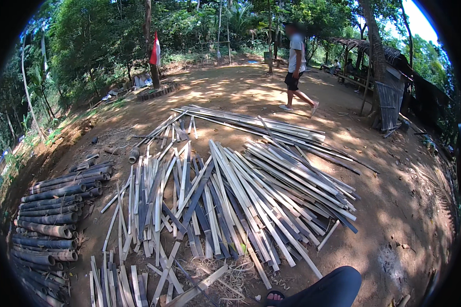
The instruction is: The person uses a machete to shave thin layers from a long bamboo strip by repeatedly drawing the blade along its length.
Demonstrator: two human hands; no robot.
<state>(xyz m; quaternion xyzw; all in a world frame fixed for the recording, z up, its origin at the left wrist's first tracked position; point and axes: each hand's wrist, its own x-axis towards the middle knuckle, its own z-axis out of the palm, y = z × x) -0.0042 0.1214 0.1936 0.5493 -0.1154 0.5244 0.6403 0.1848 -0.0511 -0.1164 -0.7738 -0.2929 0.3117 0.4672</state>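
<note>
Cannot tell state of hands, out of view | strewn loosely across dirt (379,215): slats (236,187) | stacked at left: poles (44,229)

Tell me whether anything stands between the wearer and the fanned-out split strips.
Nothing visible does: the strips fan out ahead and left of the wearer's bent knee, and the walking person is beyond them. Neither hand is in view, so the path from there cannot be judged.

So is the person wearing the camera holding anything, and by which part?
Can't tell: neither of their hands is in view. Just a dark-clothed knee and a sandalled foot show, near the bamboo strips.
</note>
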